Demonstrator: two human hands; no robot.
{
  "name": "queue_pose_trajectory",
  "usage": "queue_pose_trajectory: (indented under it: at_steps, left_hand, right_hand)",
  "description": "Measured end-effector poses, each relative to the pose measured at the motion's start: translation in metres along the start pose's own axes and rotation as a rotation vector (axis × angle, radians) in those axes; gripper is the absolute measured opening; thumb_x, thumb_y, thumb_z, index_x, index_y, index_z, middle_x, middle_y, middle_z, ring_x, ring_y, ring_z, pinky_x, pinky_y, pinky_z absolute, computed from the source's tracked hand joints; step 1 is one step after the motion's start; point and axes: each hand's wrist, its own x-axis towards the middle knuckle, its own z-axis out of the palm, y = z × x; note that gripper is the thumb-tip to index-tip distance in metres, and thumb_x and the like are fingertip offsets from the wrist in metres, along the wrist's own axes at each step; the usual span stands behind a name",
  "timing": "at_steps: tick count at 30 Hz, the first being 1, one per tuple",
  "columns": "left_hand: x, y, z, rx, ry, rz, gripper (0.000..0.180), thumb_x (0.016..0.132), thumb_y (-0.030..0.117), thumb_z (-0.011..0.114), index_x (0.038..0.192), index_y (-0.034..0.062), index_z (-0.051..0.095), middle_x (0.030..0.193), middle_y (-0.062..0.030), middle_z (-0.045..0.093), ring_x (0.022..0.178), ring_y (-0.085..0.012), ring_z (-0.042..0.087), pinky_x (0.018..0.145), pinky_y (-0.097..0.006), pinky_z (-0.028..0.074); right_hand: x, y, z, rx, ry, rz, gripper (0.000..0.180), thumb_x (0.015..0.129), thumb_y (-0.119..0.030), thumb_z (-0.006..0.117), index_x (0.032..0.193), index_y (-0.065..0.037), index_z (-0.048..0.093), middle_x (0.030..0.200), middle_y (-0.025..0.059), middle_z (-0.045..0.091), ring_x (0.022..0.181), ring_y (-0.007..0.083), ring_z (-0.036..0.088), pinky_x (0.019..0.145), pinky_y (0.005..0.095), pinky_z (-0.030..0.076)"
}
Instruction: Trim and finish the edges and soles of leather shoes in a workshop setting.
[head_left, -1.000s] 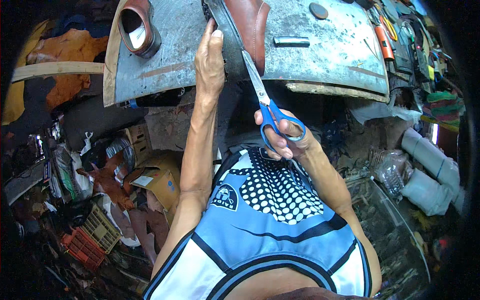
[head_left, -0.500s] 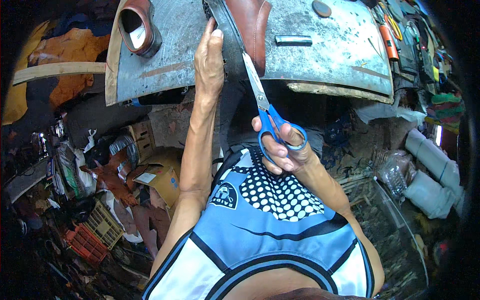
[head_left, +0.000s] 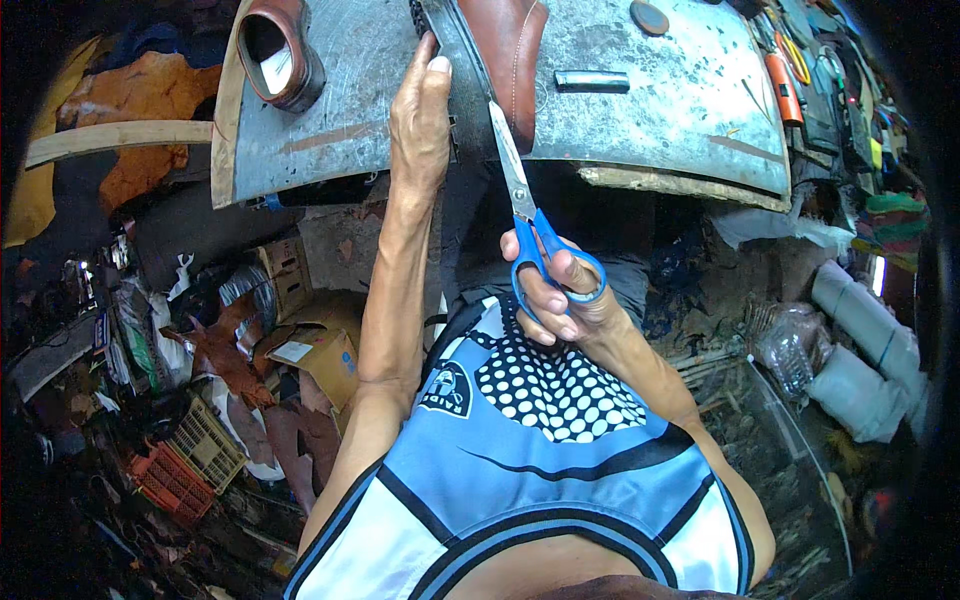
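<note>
A brown leather shoe (head_left: 508, 70) with pale stitching lies at the far edge of view on the metal-topped bench. Along its left side runs a long black sole piece (head_left: 465, 75). My left hand (head_left: 420, 125) grips this black sole from the left, thumb and forefinger stretched along it; its other fingers are hidden. In my right hand (head_left: 560, 290) are blue-handled scissors (head_left: 522, 200), with thumb and fingers through the loops. Their blades look nearly closed, and the tip lies against the seam between black sole and brown leather.
Another brown shoe (head_left: 285, 60) stands on the bench (head_left: 340, 130) at left. A short dark bar (head_left: 592, 81) and a round disc (head_left: 649, 17) lie at right, near an orange-handled tool (head_left: 783, 88). Crates (head_left: 172, 485), a cardboard box (head_left: 320, 355) and wrapped rolls (head_left: 865, 320) surround me.
The scissor handles have shifted slightly left and up with my right hand, and the blades look a little closer together. My left hand stays on the sole.
</note>
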Motion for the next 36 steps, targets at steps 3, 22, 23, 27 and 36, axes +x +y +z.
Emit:
queue_pose_trajectory:
  at_steps: [3, 22, 23, 27, 36]
  left_hand:
    - [0.001, 0.007, 0.004, -0.017, -0.015, 0.016, 0.074, 0.098, 0.051, 0.044, 0.142, -0.0084, 0.041, 0.134, -0.028, 0.053, 0.125, -0.0291, 0.053, 0.103, -0.035, 0.041]
    - [0.002, 0.005, 0.007, 0.118, 0.078, 0.103, 0.078, 0.097, 0.053, 0.048, 0.139, -0.0126, 0.042, 0.132, -0.0301, 0.054, 0.123, -0.0313, 0.054, 0.101, -0.035, 0.043]
    - [0.004, 0.001, 0.005, 0.069, 0.051, 0.086, 0.078, 0.097, 0.053, 0.048, 0.139, -0.0125, 0.043, 0.133, -0.0302, 0.053, 0.124, -0.0319, 0.054, 0.102, -0.036, 0.043]
    - [0.003, 0.011, 0.007, 0.09, 0.051, 0.119, 0.077, 0.097, 0.053, 0.048, 0.138, -0.0119, 0.043, 0.134, -0.0295, 0.053, 0.125, -0.0328, 0.053, 0.104, -0.037, 0.041]
    - [0.004, 0.009, 0.004, 0.063, 0.022, 0.076, 0.076, 0.097, 0.055, 0.047, 0.139, -0.0086, 0.045, 0.133, -0.0286, 0.054, 0.125, -0.033, 0.054, 0.103, -0.037, 0.043]
  right_hand:
    - [0.003, -0.005, -0.002, -0.102, 0.026, -0.022, 0.047, 0.095, -0.034, 0.063, 0.12, 0.003, 0.049, 0.059, 0.0008, 0.051, 0.036, 0.0105, 0.05, 0.039, 0.028, 0.047]
    - [-0.005, -0.039, 0.003, -0.596, 0.114, -0.064, 0.053, 0.092, -0.038, 0.066, 0.119, 0.005, 0.049, 0.064, 0.009, 0.061, 0.051, 0.0183, 0.063, 0.055, 0.0314, 0.057]
    - [-0.005, -0.034, -0.001, -0.524, 0.049, -0.04, 0.055, 0.092, -0.04, 0.065, 0.12, 0.005, 0.049, 0.065, 0.0094, 0.061, 0.052, 0.019, 0.063, 0.056, 0.0317, 0.057]
    - [0.001, -0.031, -0.011, -0.451, -0.021, -0.016, 0.058, 0.093, -0.042, 0.064, 0.122, 0.005, 0.05, 0.065, 0.0074, 0.059, 0.051, 0.0181, 0.062, 0.05, 0.0299, 0.052]
    - [0.01, -0.027, -0.022, -0.256, -0.06, 0.035, 0.057, 0.092, -0.041, 0.065, 0.122, 0.005, 0.05, 0.061, 0.0015, 0.054, 0.047, 0.0136, 0.058, 0.044, 0.0271, 0.047]
